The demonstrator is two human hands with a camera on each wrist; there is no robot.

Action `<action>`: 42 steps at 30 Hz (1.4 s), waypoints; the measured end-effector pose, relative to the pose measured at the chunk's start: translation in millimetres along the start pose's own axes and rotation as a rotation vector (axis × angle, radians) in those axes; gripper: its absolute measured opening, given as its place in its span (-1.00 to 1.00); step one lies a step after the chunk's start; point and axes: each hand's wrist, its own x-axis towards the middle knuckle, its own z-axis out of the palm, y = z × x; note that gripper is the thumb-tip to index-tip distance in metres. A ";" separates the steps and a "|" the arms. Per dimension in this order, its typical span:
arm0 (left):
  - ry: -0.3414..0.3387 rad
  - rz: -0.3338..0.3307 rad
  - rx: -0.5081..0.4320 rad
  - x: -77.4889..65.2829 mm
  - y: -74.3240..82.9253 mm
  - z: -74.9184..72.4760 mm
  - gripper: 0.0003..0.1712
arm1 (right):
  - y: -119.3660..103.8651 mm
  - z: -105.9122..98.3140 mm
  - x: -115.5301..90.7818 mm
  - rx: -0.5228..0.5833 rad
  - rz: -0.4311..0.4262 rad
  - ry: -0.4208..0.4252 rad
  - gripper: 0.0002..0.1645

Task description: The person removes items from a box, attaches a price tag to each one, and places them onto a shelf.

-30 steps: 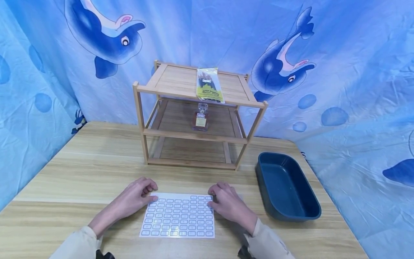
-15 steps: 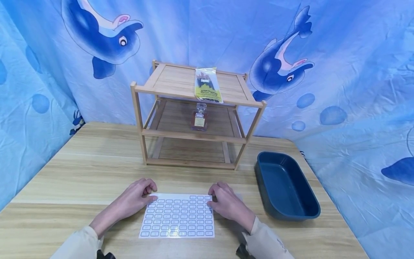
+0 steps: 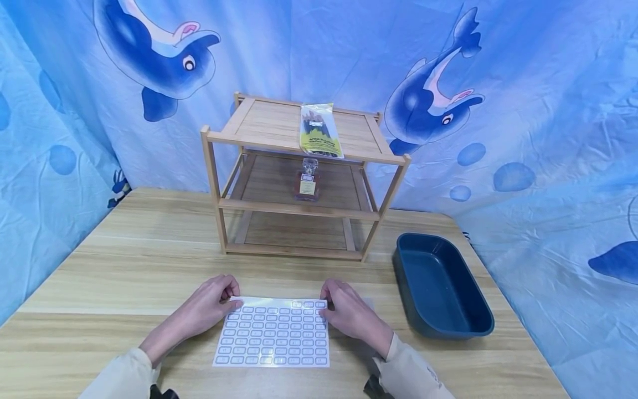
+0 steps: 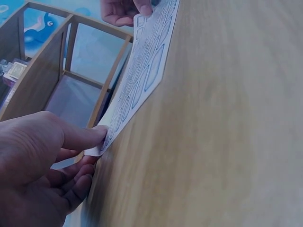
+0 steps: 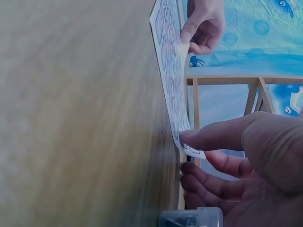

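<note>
A white sheet of blue-bordered labels [image 3: 271, 335] lies on the table in front of me, its far edge bent slightly upward. The far row has labels only at its right end. My left hand [image 3: 211, 299] pinches the far left corner, thumb on top and fingers beneath. At the far right corner my right hand [image 3: 351, 310] pinches the sheet the same way. In the left wrist view the left thumb [image 4: 90, 137] presses on the raised corner. The right wrist view shows the right thumb [image 5: 213, 135] on the opposite corner, which curls up.
A three-tier wooden rack [image 3: 299, 208] stands behind the sheet. On it are a perfume bottle [image 3: 307, 183] and a yellow-and-black packet [image 3: 320, 133]. A dark blue basin [image 3: 443, 288] sits at the right. A small clear box [image 5: 191, 217] shows beneath the right hand.
The sheet's far edge has risen slightly between the two hands, and the fingers have tucked in beneath its corners. The view shifted a little; rack and basin stay put.
</note>
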 end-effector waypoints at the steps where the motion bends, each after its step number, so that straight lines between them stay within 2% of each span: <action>1: -0.001 0.004 -0.006 0.1 -0.2 0.0 -0.77 | 0.3 0.5 0.6 0.005 -0.009 0.003 -0.72; 12: 0.018 -0.013 -0.079 -1.2 0.7 -0.8 -0.80 | 1.9 1.3 2.6 0.037 -0.085 0.058 -0.82; 21: 0.068 -0.027 -0.138 -3.6 1.1 -2.8 -0.83 | 3.8 1.4 2.6 0.032 -0.114 0.113 -0.87; 27: 0.102 -0.022 -0.176 -3.7 1.9 -3.8 -0.82 | 1.9 1.3 2.3 0.035 -0.103 0.148 -0.90; 32: 0.131 -0.027 -0.188 -3.0 2.2 -3.8 -0.81 | 1.3 0.0 1.8 0.052 -0.106 0.170 -0.91; 42: 0.141 -0.042 -0.191 -2.8 5.3 -4.7 -0.85 | 3.1 -2.4 -1.1 0.105 -0.132 0.204 -0.92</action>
